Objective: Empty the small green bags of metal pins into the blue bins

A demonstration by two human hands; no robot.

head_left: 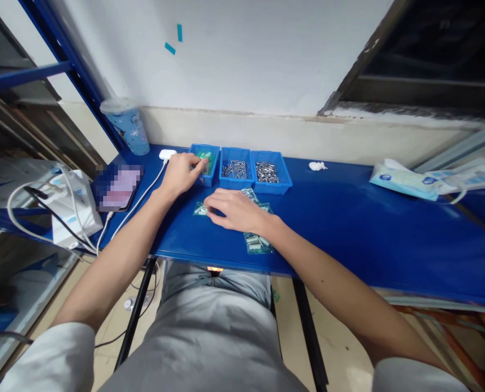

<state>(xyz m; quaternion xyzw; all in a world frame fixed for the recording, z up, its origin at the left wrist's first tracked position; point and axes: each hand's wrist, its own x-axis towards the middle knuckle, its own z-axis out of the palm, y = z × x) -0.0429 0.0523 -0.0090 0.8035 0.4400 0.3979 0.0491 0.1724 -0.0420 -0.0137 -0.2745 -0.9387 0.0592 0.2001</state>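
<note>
The left hand (181, 173) reaches over the near left edge of the left blue tray (208, 181), its fingers bent and their tips at the green packets (205, 155) inside; whether it has hold of one, I cannot tell. The right hand (237, 211) is low over the desk (328, 228), palm down with curled fingers. Its thumb and fingertips meet the right end of a small clear packet (200, 209) lying in front of the trays; whether they grip it is hidden. More filled packets (259, 244) lie under and around that hand, partly covered by it.

Beside the left tray stand a middle tray (236, 184) of long metal screws (235, 169) and a right tray (272, 188) of small metal parts (266, 172), all three in a row near the wall. A phone (122, 188) with a blurred-out screen lies left of the left forearm, near a tall blue cup (128, 128). At the right is a tissue pack (406, 181).
</note>
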